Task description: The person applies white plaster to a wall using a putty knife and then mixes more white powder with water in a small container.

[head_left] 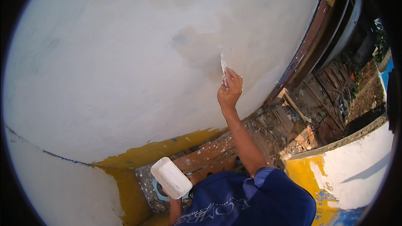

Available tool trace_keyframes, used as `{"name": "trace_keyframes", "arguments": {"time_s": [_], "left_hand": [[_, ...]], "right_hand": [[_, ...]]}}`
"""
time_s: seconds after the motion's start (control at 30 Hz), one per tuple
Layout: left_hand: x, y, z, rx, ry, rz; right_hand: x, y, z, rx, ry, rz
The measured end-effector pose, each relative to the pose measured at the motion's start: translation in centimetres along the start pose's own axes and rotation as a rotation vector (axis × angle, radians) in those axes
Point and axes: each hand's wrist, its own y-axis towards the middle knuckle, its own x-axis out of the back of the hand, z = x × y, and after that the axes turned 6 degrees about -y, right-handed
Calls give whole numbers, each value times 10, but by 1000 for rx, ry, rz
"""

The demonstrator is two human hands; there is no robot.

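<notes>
My right hand (230, 92) is raised in front of a whitish plastered wall (117, 67), its fingers closed round a putty knife (223, 66). The thin blade, smeared with white, points upward near a grey-beige patch (197, 50) on the wall. I cannot tell whether the blade touches the surface. Low by my body, my left hand (166, 193) holds up a white rectangular tub (171, 178) with white residue inside. Most of that hand's fingers are hidden beneath the tub.
Yellow paint (130, 157) runs along the wall's foot. On the right stands a brown door frame (307, 42), with rubble and boards (310, 109) beyond it. A low white-and-yellow wall (360, 171) curves at lower right. A pale blue object (158, 188) sits below the tub.
</notes>
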Motion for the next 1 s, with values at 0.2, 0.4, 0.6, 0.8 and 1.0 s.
{"name": "trace_keyframes", "arguments": {"time_s": [0.2,0.4,0.6,0.8,1.0], "left_hand": [[11,11,0,-7,63,-68],[-11,3,2,15,45,66],[-14,-19,5,1,-32,35],[-15,-18,7,-1,-87,51],[-36,-3,11,99,129,178]], "right_hand": [[4,-78,76,-18,248,333],[34,-1,-20,-166,181,8],[35,71,-117,-26,-78,-95],[13,-52,-39,29,32,148],[14,-98,-23,-59,192,287]]}}
